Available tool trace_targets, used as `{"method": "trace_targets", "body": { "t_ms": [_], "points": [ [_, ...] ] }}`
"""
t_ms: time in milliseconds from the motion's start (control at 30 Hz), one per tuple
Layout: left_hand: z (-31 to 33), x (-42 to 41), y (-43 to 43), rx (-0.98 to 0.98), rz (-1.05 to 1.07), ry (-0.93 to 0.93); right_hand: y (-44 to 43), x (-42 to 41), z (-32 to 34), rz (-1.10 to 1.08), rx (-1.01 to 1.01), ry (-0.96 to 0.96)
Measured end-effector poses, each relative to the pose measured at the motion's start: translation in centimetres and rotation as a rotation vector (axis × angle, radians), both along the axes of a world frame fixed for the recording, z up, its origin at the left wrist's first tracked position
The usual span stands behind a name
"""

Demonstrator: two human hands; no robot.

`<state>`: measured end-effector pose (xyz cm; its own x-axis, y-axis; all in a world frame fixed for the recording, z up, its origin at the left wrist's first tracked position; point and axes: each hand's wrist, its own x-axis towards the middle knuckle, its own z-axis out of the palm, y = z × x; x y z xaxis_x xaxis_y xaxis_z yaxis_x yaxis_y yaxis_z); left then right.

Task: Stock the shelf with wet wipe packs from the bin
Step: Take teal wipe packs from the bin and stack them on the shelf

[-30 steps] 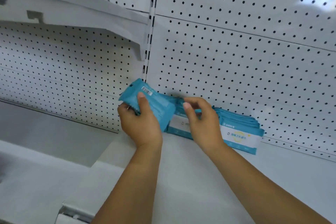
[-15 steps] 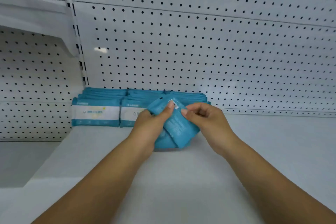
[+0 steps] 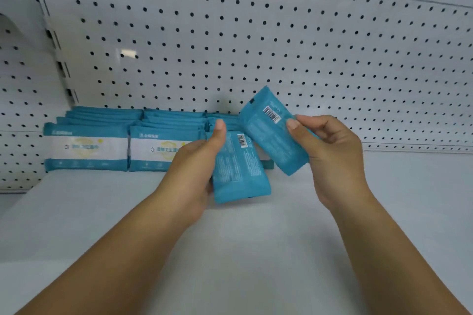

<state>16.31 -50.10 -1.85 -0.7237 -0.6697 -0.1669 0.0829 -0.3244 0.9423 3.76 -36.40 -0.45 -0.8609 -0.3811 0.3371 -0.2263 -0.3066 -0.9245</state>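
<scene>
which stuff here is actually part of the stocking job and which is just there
Part of the job:
- left hand holding a teal pack
- right hand holding a second pack
- stacked packs at the back left
- shelf

Just there:
- pegboard wall
- slotted post

The bin is not in view.

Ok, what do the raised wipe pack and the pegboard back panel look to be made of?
Raised wipe pack: soft teal plastic film, low sheen; it looks pillowy, with a printed barcode. Pegboard back panel: white painted sheet, probably metal; regular punched holes, faint light glare.
</scene>
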Motion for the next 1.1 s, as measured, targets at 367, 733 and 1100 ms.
{"method": "trace_targets", "body": {
  "t_ms": [367,733,1100],
  "points": [
    [0.1,-0.1,0.0,0.039,-0.032,0.174,-0.3,1.7,0.1,0.386,0.199,0.093],
    [-0.2,-0.5,-0.2,-0.047,0.028,0.186,-0.1,-0.8,-1.3,0.181,0.393,0.046],
    [-0.5,-0.1,-0.1,-0.201,-0.036,0.071,-0.1,-1.4,-1.6,0.335,0.230,-0.128]
  ]
}}
